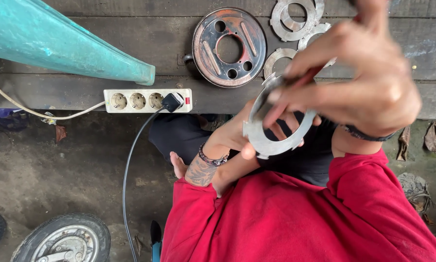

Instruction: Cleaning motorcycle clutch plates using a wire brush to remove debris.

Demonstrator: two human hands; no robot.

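A thin grey metal ring plate (271,145) with small tabs on its rim is held up in front of me. My left hand (237,133) grips it from below and behind, thumb on its lower edge. My right hand (363,82) is above it, fingers pinched on a slim dark red-handled tool (305,77) whose tip rests against the top of the ring. A beaded bracelet sits on my left wrist, a dark band on my right.
Several similar ring plates (295,19) and a rusty round plate with holes (229,47) lie on the wooden bench. A white power strip (147,100) with a black plug, a teal panel (58,43), and a wheel (65,240) on the ground.
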